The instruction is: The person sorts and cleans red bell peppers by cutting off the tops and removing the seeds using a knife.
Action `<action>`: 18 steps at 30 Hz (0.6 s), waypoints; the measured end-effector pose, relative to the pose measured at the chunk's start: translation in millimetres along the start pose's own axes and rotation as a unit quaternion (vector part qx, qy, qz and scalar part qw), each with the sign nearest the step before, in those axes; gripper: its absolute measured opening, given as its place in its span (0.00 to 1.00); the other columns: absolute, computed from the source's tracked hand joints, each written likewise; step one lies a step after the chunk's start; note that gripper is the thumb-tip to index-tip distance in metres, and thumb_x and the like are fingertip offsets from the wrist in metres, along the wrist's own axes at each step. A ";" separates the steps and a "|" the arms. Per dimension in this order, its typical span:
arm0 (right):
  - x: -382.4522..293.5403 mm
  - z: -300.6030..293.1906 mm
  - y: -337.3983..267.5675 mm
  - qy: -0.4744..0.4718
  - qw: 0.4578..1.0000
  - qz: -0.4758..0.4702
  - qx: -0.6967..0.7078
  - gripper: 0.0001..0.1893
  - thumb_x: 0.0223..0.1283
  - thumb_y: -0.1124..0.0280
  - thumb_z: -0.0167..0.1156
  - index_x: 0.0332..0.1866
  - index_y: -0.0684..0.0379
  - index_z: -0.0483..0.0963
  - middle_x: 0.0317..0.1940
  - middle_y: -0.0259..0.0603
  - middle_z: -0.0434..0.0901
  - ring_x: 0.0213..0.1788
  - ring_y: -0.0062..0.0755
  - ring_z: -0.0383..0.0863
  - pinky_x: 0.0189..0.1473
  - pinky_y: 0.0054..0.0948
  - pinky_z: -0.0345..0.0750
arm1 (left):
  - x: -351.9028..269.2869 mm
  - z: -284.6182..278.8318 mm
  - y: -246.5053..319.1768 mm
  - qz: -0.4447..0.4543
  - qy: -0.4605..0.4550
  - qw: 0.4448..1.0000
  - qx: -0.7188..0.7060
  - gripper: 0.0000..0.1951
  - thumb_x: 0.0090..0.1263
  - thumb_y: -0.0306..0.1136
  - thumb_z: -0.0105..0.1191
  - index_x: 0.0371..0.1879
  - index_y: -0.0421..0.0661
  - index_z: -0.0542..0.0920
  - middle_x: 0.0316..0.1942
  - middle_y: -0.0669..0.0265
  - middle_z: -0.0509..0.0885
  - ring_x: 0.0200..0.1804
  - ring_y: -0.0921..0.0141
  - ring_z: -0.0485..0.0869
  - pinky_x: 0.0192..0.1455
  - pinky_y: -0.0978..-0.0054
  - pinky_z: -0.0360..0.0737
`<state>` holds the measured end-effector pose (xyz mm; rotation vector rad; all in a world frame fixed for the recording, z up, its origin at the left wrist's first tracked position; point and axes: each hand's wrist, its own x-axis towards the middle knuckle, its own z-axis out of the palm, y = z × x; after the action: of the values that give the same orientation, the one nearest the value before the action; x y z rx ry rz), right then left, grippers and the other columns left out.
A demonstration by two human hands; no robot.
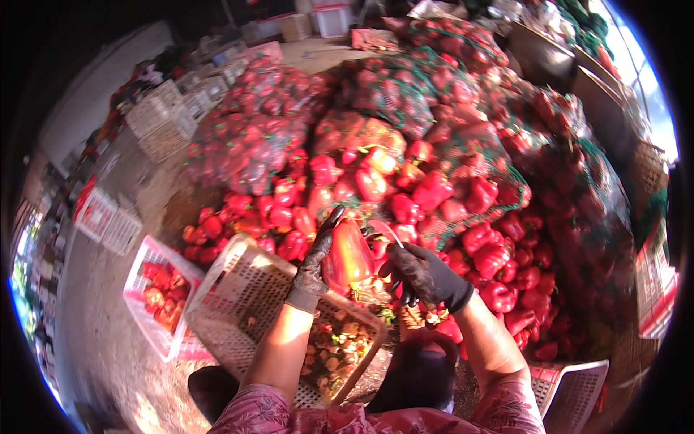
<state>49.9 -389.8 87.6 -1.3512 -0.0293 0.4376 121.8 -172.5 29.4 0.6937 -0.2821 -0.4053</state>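
Observation:
A large red bell pepper (348,254) is gripped in my gloved left hand (313,268), held up over the rim of a dirty plastic crate (233,304). Its lower end shows a greenish-yellow tip. My right hand (428,274), also in a dark glove, grips a small knife (387,232) whose blade points up and left, a short way right of the pepper. The fingers hide most of the knife's handle. Below my left forearm, pepper cores and stem scraps (339,347) lie in the crate.
Loose red peppers (490,255) spread ahead and to the right. Behind them rise full mesh sacks of peppers (260,125). At left stands a pink and white crate (162,304) holding peppers; another white crate (577,390) is at lower right. Stacked crates (162,119) stand farther left.

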 end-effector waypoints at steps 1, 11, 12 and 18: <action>15.5 19.2 0.1 -0.043 0.999 -0.012 0.029 0.24 0.67 0.48 0.47 0.50 0.62 0.71 0.32 0.38 0.80 0.20 0.22 0.76 0.19 0.21 0.72 | -16.4 1.4 16.1 0.009 0.001 1.000 0.022 0.36 0.65 0.40 0.57 0.70 0.48 0.56 0.64 0.66 0.67 0.65 0.68 0.66 0.68 0.65 0.64; 41.4 185.4 16.6 -0.188 0.972 0.129 -0.060 0.21 0.68 0.53 0.46 0.47 0.63 0.71 0.22 0.39 0.77 0.18 0.27 0.77 0.21 0.25 0.74 | -149.3 -33.1 103.6 0.160 0.157 0.974 0.041 0.27 0.71 0.32 0.49 0.69 0.49 0.59 0.51 0.69 0.77 0.51 0.72 0.77 0.59 0.71 0.73; 47.7 183.8 51.5 -0.261 0.965 0.035 0.000 0.18 0.68 0.56 0.47 0.49 0.63 0.70 0.24 0.39 0.77 0.20 0.26 0.78 0.23 0.24 0.75 | -156.2 -71.7 103.7 0.138 0.135 0.980 -0.053 0.25 0.72 0.35 0.49 0.67 0.50 0.63 0.52 0.69 0.77 0.51 0.71 0.77 0.59 0.71 0.73; 28.2 215.7 99.2 -0.201 0.967 0.058 -0.148 0.19 0.68 0.62 0.45 0.57 0.62 0.67 0.27 0.46 0.79 0.26 0.36 0.78 0.31 0.33 0.76 | -187.2 -84.7 110.3 0.186 0.190 0.949 -0.171 0.19 0.75 0.44 0.42 0.60 0.50 0.70 0.56 0.67 0.76 0.56 0.70 0.75 0.63 0.66 0.70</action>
<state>-10.9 -164.2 37.1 -1.5420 -0.3656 0.8273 17.7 36.0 18.7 0.3536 0.0289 0.0467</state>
